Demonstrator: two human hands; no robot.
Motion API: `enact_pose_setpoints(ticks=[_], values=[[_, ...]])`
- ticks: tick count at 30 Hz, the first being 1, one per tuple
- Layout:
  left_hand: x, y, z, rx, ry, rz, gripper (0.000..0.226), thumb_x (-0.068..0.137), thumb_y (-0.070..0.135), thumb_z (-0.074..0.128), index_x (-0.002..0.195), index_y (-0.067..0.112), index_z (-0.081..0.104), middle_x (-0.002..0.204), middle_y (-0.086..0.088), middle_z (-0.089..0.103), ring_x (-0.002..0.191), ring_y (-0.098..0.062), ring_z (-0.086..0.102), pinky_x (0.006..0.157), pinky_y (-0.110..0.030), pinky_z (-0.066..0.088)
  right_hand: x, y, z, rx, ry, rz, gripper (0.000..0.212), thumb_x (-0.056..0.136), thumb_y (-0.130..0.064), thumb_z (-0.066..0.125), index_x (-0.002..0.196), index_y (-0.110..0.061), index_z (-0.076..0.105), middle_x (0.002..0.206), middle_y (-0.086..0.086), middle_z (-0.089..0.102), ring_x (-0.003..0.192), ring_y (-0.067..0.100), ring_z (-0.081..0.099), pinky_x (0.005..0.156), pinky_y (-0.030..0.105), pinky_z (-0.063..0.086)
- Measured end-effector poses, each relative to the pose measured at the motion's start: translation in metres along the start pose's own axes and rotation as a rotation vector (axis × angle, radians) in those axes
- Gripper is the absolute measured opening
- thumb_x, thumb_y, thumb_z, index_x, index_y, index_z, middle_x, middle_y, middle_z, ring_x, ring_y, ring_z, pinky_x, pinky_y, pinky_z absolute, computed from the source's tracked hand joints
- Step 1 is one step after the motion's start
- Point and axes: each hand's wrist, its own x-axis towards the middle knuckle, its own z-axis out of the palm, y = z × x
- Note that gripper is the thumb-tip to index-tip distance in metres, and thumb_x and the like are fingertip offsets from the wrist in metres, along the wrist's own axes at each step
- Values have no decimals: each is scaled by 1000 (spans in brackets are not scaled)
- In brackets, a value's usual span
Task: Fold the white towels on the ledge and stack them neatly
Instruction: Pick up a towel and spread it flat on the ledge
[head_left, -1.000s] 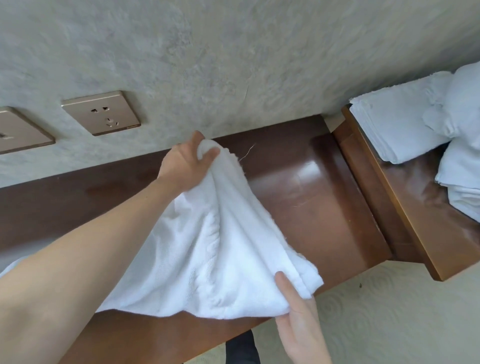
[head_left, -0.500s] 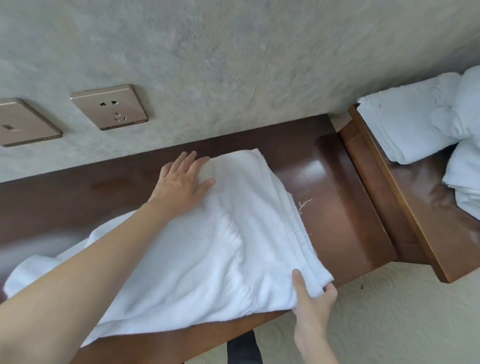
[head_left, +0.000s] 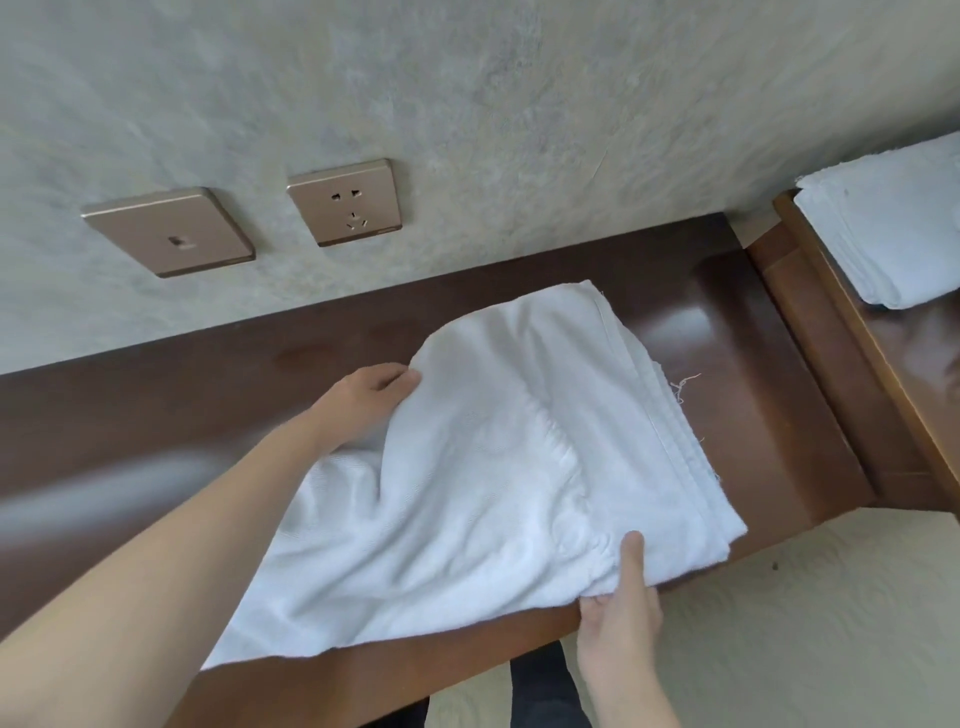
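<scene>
A white towel (head_left: 498, 467) lies partly folded across the dark wooden ledge (head_left: 748, 395), its hemmed edge on the right. My left hand (head_left: 363, 400) grips the towel's far fold, with the fingertips tucked under the cloth. My right hand (head_left: 621, 597) pinches the near edge at the ledge's front, thumb on top and fingers beneath. A stack of folded white towels (head_left: 893, 228) sits on the raised wooden shelf at the far right.
Two bronze wall plates, a switch (head_left: 169, 231) and a socket (head_left: 345, 202), sit on the grey wall above the ledge. The raised shelf (head_left: 852, 332) stands higher than the ledge's right end. Pale patterned floor (head_left: 810, 634) lies below.
My left hand went from lying flat on the towel to gripping its far fold further left. My right hand slid left along the near edge. The view shifted, hiding most of the right-hand towels.
</scene>
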Motion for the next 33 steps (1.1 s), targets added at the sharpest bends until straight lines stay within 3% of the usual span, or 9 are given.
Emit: enact_pose_setpoints(ticks=[2, 6, 10, 13, 17, 19, 25, 30, 33], values=[[-1, 5, -3, -38, -74, -5, 41, 98, 61, 48, 104, 29, 72, 108, 5, 73, 109, -14, 65, 101, -30, 45, -19, 20, 6, 12, -138, 78, 51, 88, -41, 69, 136, -25, 59, 126, -3, 70, 116, 16, 66, 101, 40, 50], [-11, 17, -2, -73, -251, 25, 31, 96, 67, 44, 110, 51, 66, 102, 39, 67, 97, 20, 59, 86, -10, 39, -45, 51, 18, 39, -335, 157, 48, 97, -31, 61, 144, -25, 52, 135, 0, 65, 125, 19, 61, 113, 44, 40], [-14, 10, 7, -101, -333, 148, 42, 101, 61, 39, 121, 36, 67, 117, 17, 72, 110, -2, 66, 101, -26, 46, -53, 56, 21, 82, -451, 174, 45, 101, -30, 56, 146, -24, 50, 141, 2, 61, 131, 20, 57, 116, 43, 34], [-14, 5, 9, -299, -345, 91, 36, 104, 43, 40, 108, 22, 68, 104, 12, 72, 97, -5, 67, 95, -23, 47, -47, 54, 21, -6, -541, 184, 46, 102, -30, 54, 147, -21, 47, 144, 5, 58, 133, 22, 54, 112, 46, 40], [-20, 12, 10, -235, -406, 59, 28, 96, 13, 41, 93, 18, 69, 86, 17, 70, 84, -7, 64, 80, -19, 47, -41, 57, 26, -60, -474, 166, 51, 96, -34, 62, 144, -20, 52, 138, 2, 63, 126, 18, 61, 109, 44, 45], [-22, 16, 12, -200, -393, 47, 29, 91, 5, 45, 106, 13, 69, 92, 12, 71, 84, -7, 64, 78, -20, 48, -41, 62, 26, -18, -415, 124, 47, 94, -31, 66, 139, -20, 57, 132, 0, 67, 121, 15, 64, 109, 43, 46], [-27, 10, 19, -21, -300, 144, 30, 96, 49, 59, 122, 37, 67, 114, 23, 67, 108, -1, 63, 80, -14, 44, -71, 91, 27, 186, -428, 124, 50, 96, -38, 64, 142, -21, 54, 137, -1, 64, 127, 18, 60, 113, 44, 40], [-21, 5, 22, 222, -218, 183, 43, 86, 69, 59, 114, 35, 62, 118, 16, 60, 111, -12, 57, 94, -30, 42, -88, 114, 27, 219, -503, 106, 48, 101, -21, 58, 147, -21, 48, 145, 1, 58, 134, 18, 53, 116, 42, 34], [-20, 0, 7, 226, -272, 171, 58, 79, 72, 65, 116, 27, 65, 112, 11, 67, 105, -13, 63, 83, -28, 47, -92, 120, 32, 200, -385, 70, 44, 100, -19, 60, 143, -19, 52, 139, 2, 62, 128, 19, 59, 110, 42, 42]])
